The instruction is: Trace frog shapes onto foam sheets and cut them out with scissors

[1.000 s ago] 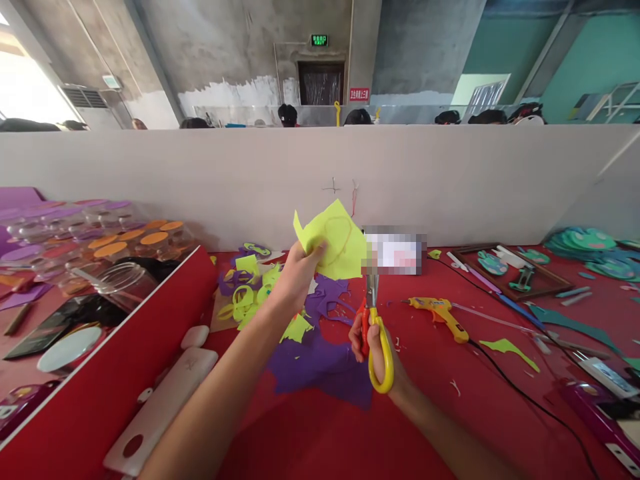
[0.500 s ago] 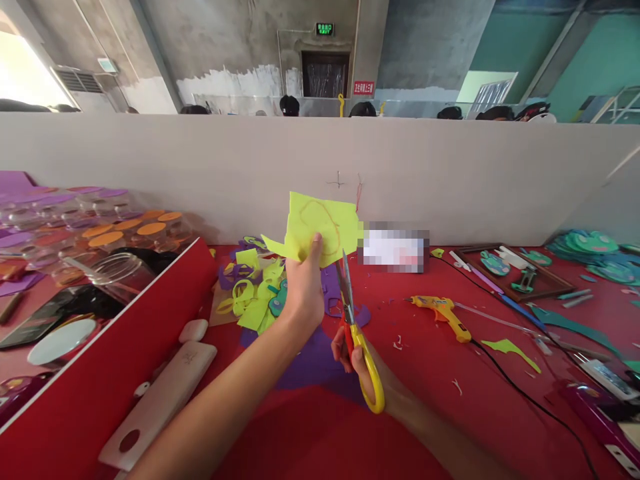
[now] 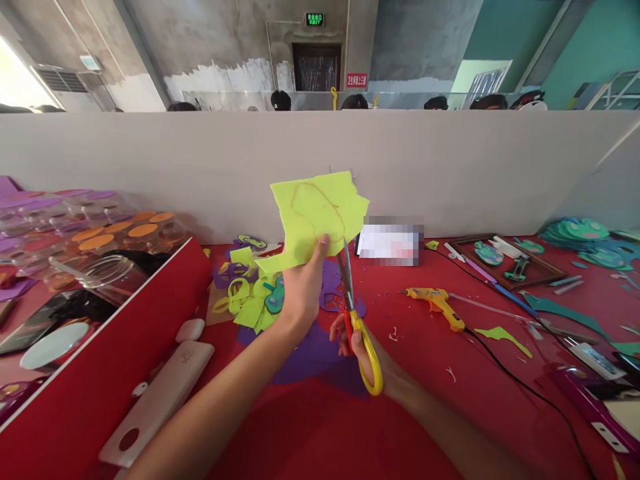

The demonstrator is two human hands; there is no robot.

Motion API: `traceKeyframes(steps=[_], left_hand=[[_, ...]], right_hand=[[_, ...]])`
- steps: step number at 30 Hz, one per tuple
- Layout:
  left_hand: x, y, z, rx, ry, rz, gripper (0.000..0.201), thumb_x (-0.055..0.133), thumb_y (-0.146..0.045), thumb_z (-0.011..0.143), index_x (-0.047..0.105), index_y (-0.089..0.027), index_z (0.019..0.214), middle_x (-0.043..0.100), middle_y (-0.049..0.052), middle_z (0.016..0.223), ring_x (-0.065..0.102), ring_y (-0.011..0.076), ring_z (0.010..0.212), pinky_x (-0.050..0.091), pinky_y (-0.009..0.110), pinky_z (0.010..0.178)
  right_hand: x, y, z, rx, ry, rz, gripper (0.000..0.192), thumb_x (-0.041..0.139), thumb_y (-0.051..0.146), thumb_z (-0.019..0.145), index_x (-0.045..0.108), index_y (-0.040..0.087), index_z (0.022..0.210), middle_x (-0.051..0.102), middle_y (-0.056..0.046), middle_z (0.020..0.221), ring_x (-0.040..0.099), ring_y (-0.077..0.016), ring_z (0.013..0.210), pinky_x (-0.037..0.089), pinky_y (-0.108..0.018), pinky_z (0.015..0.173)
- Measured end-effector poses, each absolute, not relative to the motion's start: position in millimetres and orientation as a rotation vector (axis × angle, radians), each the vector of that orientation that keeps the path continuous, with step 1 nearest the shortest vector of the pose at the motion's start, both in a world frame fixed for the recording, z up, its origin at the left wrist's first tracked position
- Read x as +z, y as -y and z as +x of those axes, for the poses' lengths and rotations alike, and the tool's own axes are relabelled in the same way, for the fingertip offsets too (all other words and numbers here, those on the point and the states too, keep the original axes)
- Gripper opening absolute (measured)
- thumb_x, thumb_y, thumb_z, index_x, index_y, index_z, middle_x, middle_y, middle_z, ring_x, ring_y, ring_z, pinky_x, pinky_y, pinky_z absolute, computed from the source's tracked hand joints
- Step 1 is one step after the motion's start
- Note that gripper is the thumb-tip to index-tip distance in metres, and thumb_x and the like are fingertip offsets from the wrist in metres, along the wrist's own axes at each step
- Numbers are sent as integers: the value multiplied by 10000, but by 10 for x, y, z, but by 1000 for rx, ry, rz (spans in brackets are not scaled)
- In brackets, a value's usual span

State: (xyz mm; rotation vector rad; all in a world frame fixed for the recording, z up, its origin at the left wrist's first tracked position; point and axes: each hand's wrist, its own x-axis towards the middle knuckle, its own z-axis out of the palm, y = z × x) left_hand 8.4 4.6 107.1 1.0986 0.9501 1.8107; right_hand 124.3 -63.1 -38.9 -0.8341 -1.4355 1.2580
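The desk (image 3: 430,393) has a red top and runs up to a grey partition at 12 o'clock. At its centre lies a purple foam sheet (image 3: 310,350); just beyond it, toward 11 o'clock, sits a heap of yellow-green and purple foam cutouts (image 3: 247,293). A yellow glue gun (image 3: 436,303) lies toward 1 o'clock — its black cable (image 3: 525,390) trails off to 4 o'clock. A brown tray (image 3: 505,263) rests at 2 o'clock, teal foam shapes (image 3: 575,233) beyond it. A green scrap (image 3: 503,337) lies at 3 o'clock. Small white offcuts (image 3: 395,331) dot the red surface.
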Motion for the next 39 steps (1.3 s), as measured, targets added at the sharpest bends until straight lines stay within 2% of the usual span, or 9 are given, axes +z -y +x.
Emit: traceKeyframes(steps=[4, 7, 13, 18, 24, 33, 39], left_hand=[[1036, 8, 115, 1724, -959, 1210, 547, 778, -426, 831, 630, -236, 1323, 713, 79, 1273, 549, 239, 1362, 392, 364, 1185], [1001, 73, 172, 1669, -969, 1223, 533, 759, -431, 849, 618, -250, 1331, 727, 78, 1233, 539, 244, 1373, 369, 383, 1199], [949, 162, 264, 1646, -1027, 1180, 494, 729, -453, 873, 642, -245, 1312, 688, 69, 1322, 488, 237, 1418, 297, 366, 1240], [921, 164, 292, 1675, -1012, 1190, 467, 701, -455, 898, 649, -247, 1313, 654, 73, 1384, 499, 246, 1410, 333, 364, 1216], [902, 137, 285, 1669, -983, 1149, 547, 693, -462, 905, 581, -247, 1395, 652, 76, 1388, 496, 254, 1414, 332, 384, 1220], [900, 132, 283, 1697, -1020, 1074, 430, 743, -445, 870, 676, -257, 1250, 676, 59, 1346, 559, 233, 1350, 361, 357, 1201], [930, 147, 265, 1713, -1006, 1112, 450, 735, -443, 877, 654, -270, 1284, 683, 52, 1325, 522, 222, 1386, 359, 352, 1205]], right_hand=[[-202, 636, 1263, 1223, 1359, -822, 633, 379, 817, 910, 548, 220, 1040, 587, -45, 927, 528, -149, 677, 492, -302, 649], [-80, 629, 1293, 1210, 1349, -840, 649, 406, 844, 876, 554, 218, 964, 586, -39, 855, 514, -147, 631, 497, -300, 614], [-121, 607, 1321, 1274, 1269, -793, 608, 450, 818, 884, 543, 220, 943, 536, 3, 721, 465, -129, 566, 491, -285, 564], [-143, 604, 1341, 1257, 1283, -799, 600, 444, 811, 892, 539, 219, 897, 465, 34, 662, 427, -112, 526, 461, -249, 495], [-139, 617, 1362, 1196, 1318, -889, 634, 432, 840, 871, 531, 214, 865, 416, 63, 586, 388, -98, 457, 443, -237, 435], [-235, 650, 1329, 1184, 1300, -887, 549, 450, 752, 935, 519, 213, 860, 404, 78, 541, 384, -87, 396, 372, -217, 395], [-171, 682, 1316, 1169, 1305, -871, 526, 482, 725, 938, 500, 214, 814, 402, 83, 513, 373, -79, 373, 326, -207, 378]])
